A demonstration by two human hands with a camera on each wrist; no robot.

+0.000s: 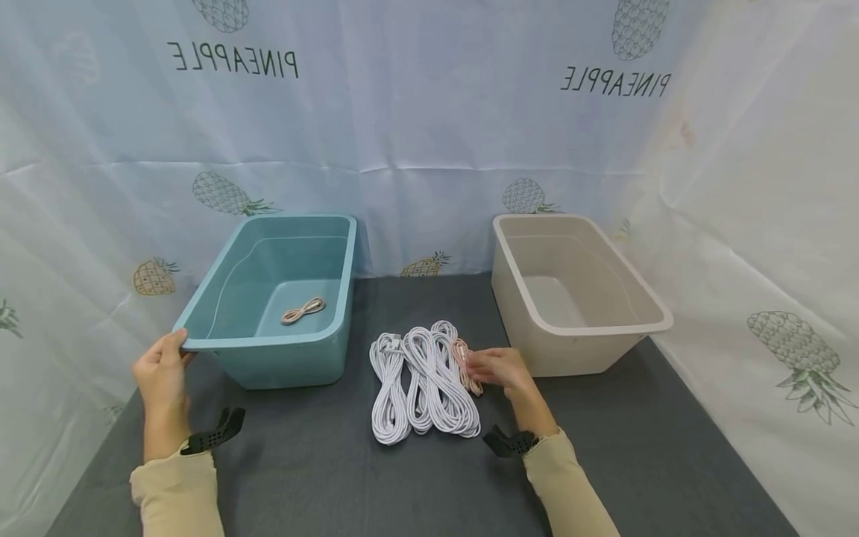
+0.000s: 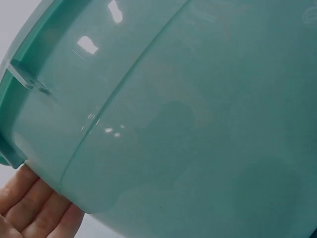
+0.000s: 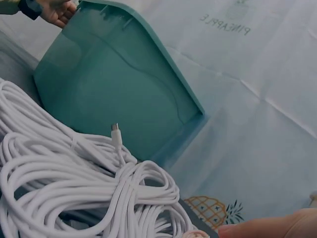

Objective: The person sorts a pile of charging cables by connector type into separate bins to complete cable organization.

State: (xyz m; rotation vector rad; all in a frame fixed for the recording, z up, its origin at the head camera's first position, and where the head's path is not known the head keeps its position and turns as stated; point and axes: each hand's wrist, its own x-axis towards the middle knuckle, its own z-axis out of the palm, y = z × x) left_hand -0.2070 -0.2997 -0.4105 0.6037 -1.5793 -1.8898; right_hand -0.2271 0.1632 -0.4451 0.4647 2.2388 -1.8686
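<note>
At the near left corner of the teal bin (image 1: 295,358), my left hand (image 1: 161,369) grips the rim, thumb up top; in the left wrist view its fingers (image 2: 42,206) lie along the bin's outer wall. Inside that bin is a small beige cable coil (image 1: 303,310). My right hand (image 1: 498,367) reaches over a pink cable bundle (image 1: 460,353), fingertips right at its edge. In the right wrist view one straight finger (image 3: 267,229) points at the pink loop. Several white cable bundles (image 1: 436,380) lie left of it, one with a connector plug (image 3: 116,135) sticking up.
A beige bin (image 1: 604,332) stands at the back right, just behind my right hand. Both bins rest on the dark table cover (image 1: 295,462). A pineapple-print curtain (image 1: 429,112) hangs behind and along the sides.
</note>
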